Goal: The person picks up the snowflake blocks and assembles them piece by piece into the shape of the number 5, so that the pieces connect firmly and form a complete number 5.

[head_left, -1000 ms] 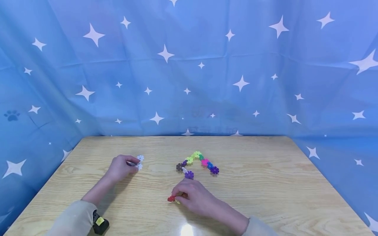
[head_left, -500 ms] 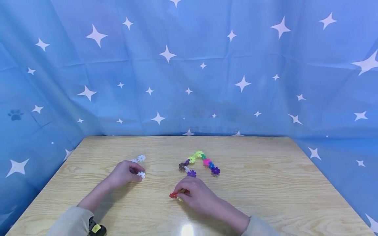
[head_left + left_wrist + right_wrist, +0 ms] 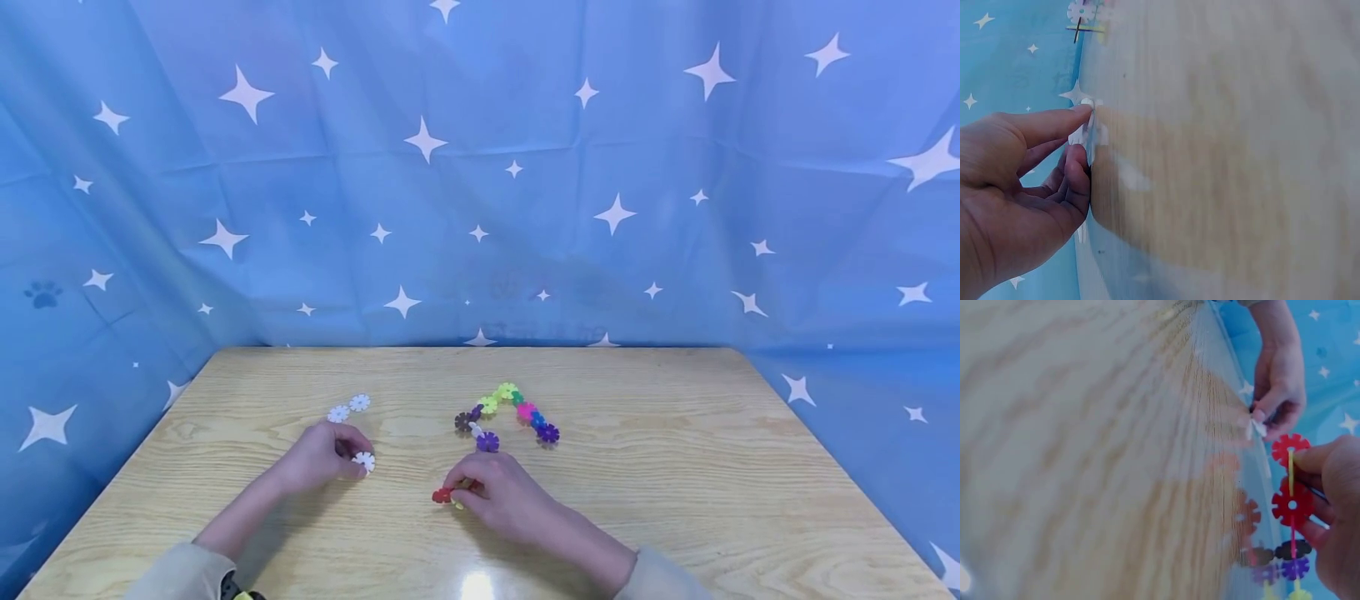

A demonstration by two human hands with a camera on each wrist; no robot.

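Note:
In the head view my left hand (image 3: 318, 458) pinches a white notched snowflake disc (image 3: 364, 462) between thumb and finger, low at the table's left part. My right hand (image 3: 501, 498) holds interlocking snowflake pieces near the front middle. A red disc (image 3: 442, 495) sticks out past its fingertips. Seen from the right wrist, a yellow disc (image 3: 1291, 472) stands edge-on between the upper red disc (image 3: 1289, 450) and a lower red disc (image 3: 1291, 503). A curved chain of joined coloured discs (image 3: 488, 405) lies just beyond that hand; whether it joins the held pieces is hidden.
Two loose white discs (image 3: 338, 414) lie beyond the left hand, to the left of the chain. The wooden table (image 3: 675, 467) ends at a blue star-printed curtain (image 3: 525, 192) behind it and at both sides. Light glares on the tabletop near the front.
My left hand has drawn back toward the front with one white disc, uncovering another beside the far one. The right hand and its pieces have barely moved.

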